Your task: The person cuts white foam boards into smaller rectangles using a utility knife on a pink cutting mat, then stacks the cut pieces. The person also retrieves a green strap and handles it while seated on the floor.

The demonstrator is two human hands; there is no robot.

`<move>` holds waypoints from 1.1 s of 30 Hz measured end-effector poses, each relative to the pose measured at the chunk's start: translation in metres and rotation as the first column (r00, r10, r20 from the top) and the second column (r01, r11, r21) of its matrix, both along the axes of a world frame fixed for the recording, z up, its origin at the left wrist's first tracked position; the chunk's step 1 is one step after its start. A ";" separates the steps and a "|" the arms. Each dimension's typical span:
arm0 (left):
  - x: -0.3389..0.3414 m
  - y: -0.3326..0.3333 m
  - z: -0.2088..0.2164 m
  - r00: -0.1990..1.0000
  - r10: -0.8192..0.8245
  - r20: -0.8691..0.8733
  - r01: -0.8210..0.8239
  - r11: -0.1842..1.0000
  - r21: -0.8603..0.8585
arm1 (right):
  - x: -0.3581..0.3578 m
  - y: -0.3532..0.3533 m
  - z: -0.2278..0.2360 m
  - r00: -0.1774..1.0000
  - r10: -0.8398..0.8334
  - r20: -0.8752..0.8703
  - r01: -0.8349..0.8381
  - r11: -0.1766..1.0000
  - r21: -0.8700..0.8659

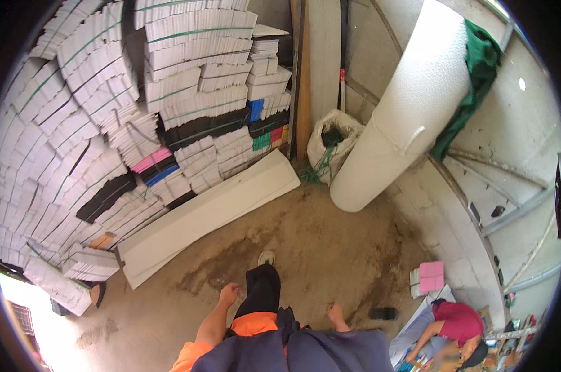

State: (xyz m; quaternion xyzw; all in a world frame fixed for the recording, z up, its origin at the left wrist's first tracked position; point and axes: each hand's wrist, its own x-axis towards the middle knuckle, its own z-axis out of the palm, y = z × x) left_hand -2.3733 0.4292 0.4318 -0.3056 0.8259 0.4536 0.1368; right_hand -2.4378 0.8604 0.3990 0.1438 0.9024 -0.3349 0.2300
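Left hand [229, 293] and right hand [336, 312] half curled above the floor [311, 239].
Whether either grips anything, I cannot tell. A dark object [382, 314] lies just right of the right hand; white sheets [210, 217] lie ahead of the left, along strapped stacks [196, 74]. Farther out, a white roll [398, 118] stands beside a sack [322, 137]; a person [461, 321] bends at lower right.

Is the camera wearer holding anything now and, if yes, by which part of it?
Nothing appears held: the left hand and the right hand hang apart above the floor, no object visible in either.
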 end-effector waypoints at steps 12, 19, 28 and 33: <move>-0.317 -0.028 0.021 0.983 -0.166 -0.078 0.164 0.986 -0.028 | -0.361 -0.085 0.075 0.968 -0.178 0.175 0.183 0.983 -0.012; -0.513 -0.008 -0.067 0.983 -0.176 0.047 0.176 0.984 -0.006 | -0.610 -0.123 0.009 0.872 -0.454 0.184 0.484 0.743 -0.463; -0.690 0.072 -0.177 0.993 0.111 0.031 -0.115 0.942 0.316 | -0.835 -0.178 -0.094 0.897 -0.441 0.003 0.411 0.834 -0.367; -0.732 0.101 -0.182 0.999 0.044 -0.014 -0.037 0.952 0.303 | -0.864 -0.177 -0.155 0.884 -0.202 -0.423 0.302 0.935 0.186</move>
